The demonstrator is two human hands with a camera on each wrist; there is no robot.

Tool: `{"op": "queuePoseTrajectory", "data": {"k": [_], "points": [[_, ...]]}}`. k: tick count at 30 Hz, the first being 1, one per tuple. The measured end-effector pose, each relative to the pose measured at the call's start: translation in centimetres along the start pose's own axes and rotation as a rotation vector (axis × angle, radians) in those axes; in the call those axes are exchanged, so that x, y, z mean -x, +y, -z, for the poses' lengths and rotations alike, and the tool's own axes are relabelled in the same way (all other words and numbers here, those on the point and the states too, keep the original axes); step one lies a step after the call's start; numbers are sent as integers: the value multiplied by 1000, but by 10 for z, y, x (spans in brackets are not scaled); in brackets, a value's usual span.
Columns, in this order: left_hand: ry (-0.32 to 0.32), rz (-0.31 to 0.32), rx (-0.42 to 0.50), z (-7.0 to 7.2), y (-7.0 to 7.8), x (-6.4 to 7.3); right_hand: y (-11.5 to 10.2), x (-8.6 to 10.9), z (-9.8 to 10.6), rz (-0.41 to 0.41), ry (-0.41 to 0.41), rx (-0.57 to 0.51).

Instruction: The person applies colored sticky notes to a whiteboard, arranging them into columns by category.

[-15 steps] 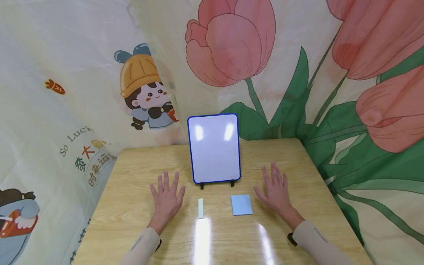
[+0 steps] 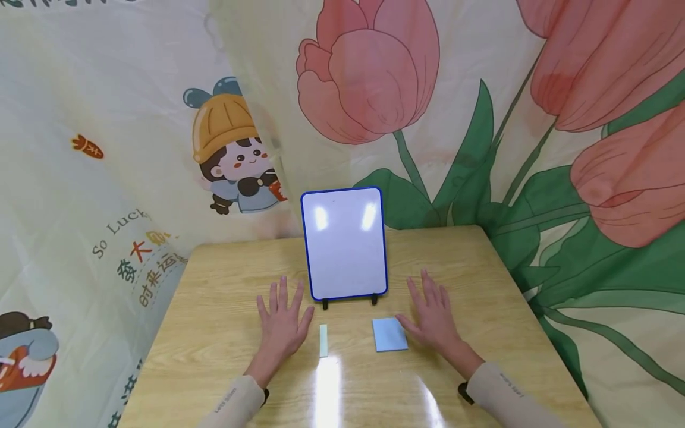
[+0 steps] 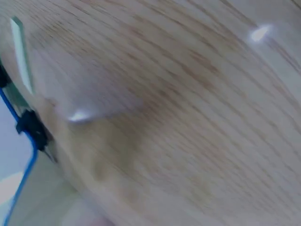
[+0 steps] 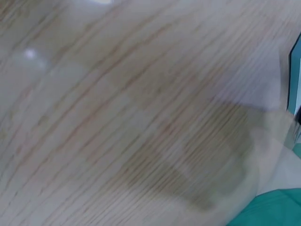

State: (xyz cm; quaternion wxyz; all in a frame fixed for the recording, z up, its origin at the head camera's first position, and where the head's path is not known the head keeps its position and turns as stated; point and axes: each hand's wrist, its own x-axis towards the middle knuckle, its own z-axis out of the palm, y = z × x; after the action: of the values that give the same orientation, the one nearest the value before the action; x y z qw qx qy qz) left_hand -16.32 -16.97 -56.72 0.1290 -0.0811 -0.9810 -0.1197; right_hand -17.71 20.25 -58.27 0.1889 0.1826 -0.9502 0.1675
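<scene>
In the head view my left hand (image 2: 283, 327) is held over the table with its fingers spread, just left of a pale green strip (image 2: 323, 340). That strip (image 3: 21, 56) also shows at the upper left of the left wrist view. On the other side, my right hand (image 2: 434, 318) is spread too, its thumb tip right at the edge of a light blue square pad (image 2: 389, 336). Neither hand holds anything. Behind strip and pad, a white board (image 2: 344, 244) with a blue frame stands upright on black feet (image 2: 324, 304).
The wooden table (image 2: 230, 267) runs back to a wall hanging (image 2: 471, 47) printed with tulips and a cartoon child. Bright reflections (image 2: 327, 392) lie on the tabletop near the front.
Both hands have moved inward, the left one rightward toward the strip and the right one leftward to the blue pad. The head view has shifted slightly.
</scene>
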Motion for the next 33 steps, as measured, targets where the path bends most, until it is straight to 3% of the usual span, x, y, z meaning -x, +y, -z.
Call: {"op": "queuePoseTrajectory", "data": {"k": [6, 10, 18, 22, 26, 33], "points": [[88, -158, 67, 3, 30, 6, -7, 3, -6, 78, 6, -31], [108, -251, 75, 0, 46, 11, -9, 4, -10, 109, 4, -17], [64, -353, 27, -18, 70, 22, -15, 8, -15, 134, -53, 27], [-9, -411, -4, -28, 83, 30, -18, 11, -16, 130, -94, 42], [-88, -450, -21, -36, 93, 35, -19, 13, -19, 135, -137, 17], [-116, -480, -7, -38, 100, 39, -18, 20, -27, 207, -157, -60]]}}
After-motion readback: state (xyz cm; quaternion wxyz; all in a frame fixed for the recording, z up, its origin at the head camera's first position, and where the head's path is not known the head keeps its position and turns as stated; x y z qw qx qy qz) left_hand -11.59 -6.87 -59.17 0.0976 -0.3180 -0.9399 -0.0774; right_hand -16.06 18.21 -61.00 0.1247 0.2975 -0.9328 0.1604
